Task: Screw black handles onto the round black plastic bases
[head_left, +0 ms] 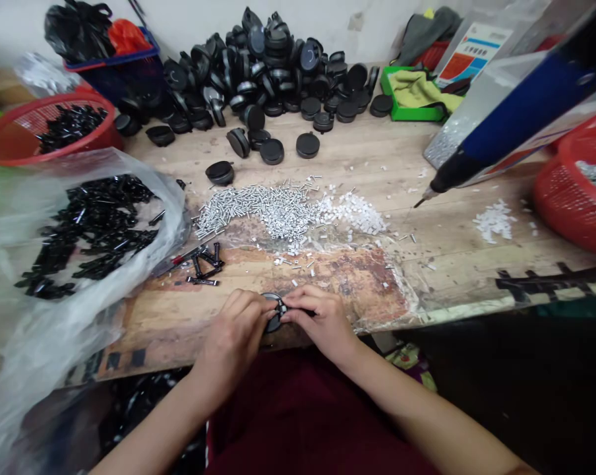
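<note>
My left hand [238, 330] and my right hand [320, 316] meet at the near edge of the wooden table [451, 244]. Both are closed around a round black plastic part [275, 311] that sits between the fingertips. Just beyond the hands lie a few small black clips [204, 264], a spread of small silver pins [263, 211] and a patch of tiny white plastic pieces [352, 211].
A clear bag of black clips [90, 231] lies at left, with a red basket [11, 142] behind it. A heap of round black parts [273, 66] fills the back. A blue power screwdriver [515, 112] hangs at right over a red basket [569, 191]. A green tray [401, 109] sits behind.
</note>
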### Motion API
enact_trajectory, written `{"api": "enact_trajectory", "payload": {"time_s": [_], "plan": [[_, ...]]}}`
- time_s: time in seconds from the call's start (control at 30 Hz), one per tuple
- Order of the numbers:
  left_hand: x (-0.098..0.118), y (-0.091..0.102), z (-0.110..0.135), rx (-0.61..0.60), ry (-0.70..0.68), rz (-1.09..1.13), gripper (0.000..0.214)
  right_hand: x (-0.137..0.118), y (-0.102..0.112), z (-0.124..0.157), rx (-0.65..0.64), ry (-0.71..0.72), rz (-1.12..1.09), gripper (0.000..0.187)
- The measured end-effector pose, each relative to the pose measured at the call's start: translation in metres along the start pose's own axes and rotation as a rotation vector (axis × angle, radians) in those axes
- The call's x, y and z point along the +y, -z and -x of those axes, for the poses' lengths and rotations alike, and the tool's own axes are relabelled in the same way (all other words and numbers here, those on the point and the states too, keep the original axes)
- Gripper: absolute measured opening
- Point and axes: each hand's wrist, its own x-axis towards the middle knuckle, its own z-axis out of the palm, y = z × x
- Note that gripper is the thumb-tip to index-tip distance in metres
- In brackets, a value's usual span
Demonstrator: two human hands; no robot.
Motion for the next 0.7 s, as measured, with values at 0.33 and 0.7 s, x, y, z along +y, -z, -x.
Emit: {"api": "enact_trajectory", "payload": {"time_s": [0.33,0.7], "plan": [[-0.006,-0.006,0.013,0.017,-0.048,-0.067,0.028,0.0,0.002,0.001,-0.004,0.011,0.04,0.022],[-0.003,0.006,0.009,-0.193,-0.092,-0.151,0.024,-0.004,0.002,-0.004,-0.037,0.078,0.029,0.013]]}}
